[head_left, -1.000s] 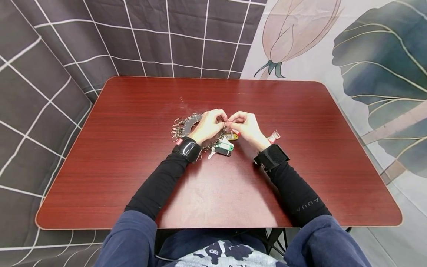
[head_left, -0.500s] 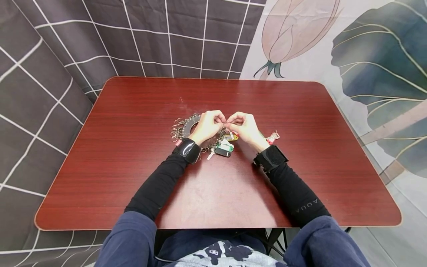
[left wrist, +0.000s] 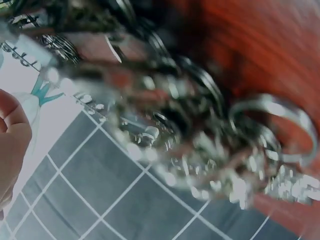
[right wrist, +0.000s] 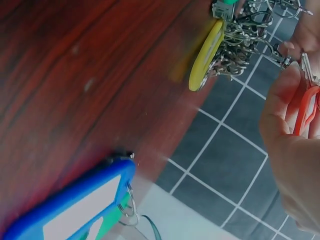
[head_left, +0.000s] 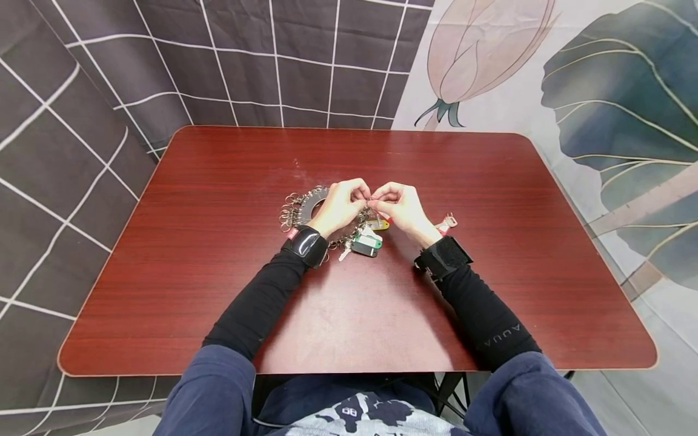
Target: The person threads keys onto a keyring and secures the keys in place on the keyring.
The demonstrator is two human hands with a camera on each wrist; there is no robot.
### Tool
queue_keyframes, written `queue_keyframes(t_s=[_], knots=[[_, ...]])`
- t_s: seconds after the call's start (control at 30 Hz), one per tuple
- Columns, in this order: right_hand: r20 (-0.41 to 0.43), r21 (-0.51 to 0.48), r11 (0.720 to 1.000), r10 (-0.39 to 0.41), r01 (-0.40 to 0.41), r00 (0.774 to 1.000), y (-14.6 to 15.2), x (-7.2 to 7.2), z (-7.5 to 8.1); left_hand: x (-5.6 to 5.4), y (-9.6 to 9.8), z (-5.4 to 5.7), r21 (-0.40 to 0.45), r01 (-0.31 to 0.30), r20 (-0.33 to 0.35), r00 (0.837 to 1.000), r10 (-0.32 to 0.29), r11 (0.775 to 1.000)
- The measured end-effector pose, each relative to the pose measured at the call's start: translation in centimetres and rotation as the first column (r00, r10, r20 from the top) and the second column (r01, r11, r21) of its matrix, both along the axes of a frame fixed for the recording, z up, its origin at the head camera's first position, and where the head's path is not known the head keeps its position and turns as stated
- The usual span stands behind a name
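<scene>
My left hand and right hand meet fingertip to fingertip over the middle of the table. In the right wrist view, the right hand holds a red key tag with its metal ring toward the fingertips. There the left fingers pinch a small metal clasp of the large grey ring holder, which is lined with many clasps and split rings. A yellow key tag, a green key tag and a black key tag hang from its near right side. The left wrist covers part of the holder.
Beyond the right wrist lies a small red-and-silver item, partly hidden. A blue key tag shows close up in the right wrist view, with green behind it. The red-brown table stands against a grey checked curtain.
Both hands stay together at the same spot, with only slight finger movement. The ring holder and its tags have not visibly moved.
</scene>
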State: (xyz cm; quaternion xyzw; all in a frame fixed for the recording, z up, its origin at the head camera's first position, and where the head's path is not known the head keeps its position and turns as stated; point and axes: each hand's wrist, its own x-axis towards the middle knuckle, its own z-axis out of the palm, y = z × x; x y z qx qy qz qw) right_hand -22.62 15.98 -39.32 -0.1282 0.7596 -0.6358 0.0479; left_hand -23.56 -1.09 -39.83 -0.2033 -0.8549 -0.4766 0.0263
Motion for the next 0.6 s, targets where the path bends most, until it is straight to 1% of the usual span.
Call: queue_keyframes(t_s=[0.1, 0.2, 0.3, 0.43, 0.6], knots=[[-0.029, 0.006, 1.000, 0.018, -0.018, 0.999, -0.01, 0.10, -0.02, -0.07, 0.00, -0.24, 0.019, -0.013, 0.042, 0.999, 0.012, 1.000], [-0.046, 0.020, 1.000, 0.020, -0.019, 0.999, -0.03, 0.15, 0.03, -0.16, -0.05, -0.29, 0.025, -0.019, 0.076, 0.997, 0.017, 0.999], [-0.041, 0.034, 0.999, 0.008, -0.007, 0.999, 0.00, 0.05, 0.07, -0.13, -0.04, 0.00, 0.006, 0.001, 0.074, 0.997, -0.002, 1.000], [-0.018, 0.052, 0.999, -0.014, 0.015, 1.000, 0.05, -0.09, 0.14, 0.00, 0.12, 0.26, -0.012, 0.034, 0.041, 0.999, -0.034, 0.999], [0.009, 0.042, 0.999, -0.027, 0.027, 1.000, 0.09, -0.04, 0.03, 0.06, 0.14, -0.04, 0.018, 0.021, 0.040, 0.999, -0.022, 1.000]])
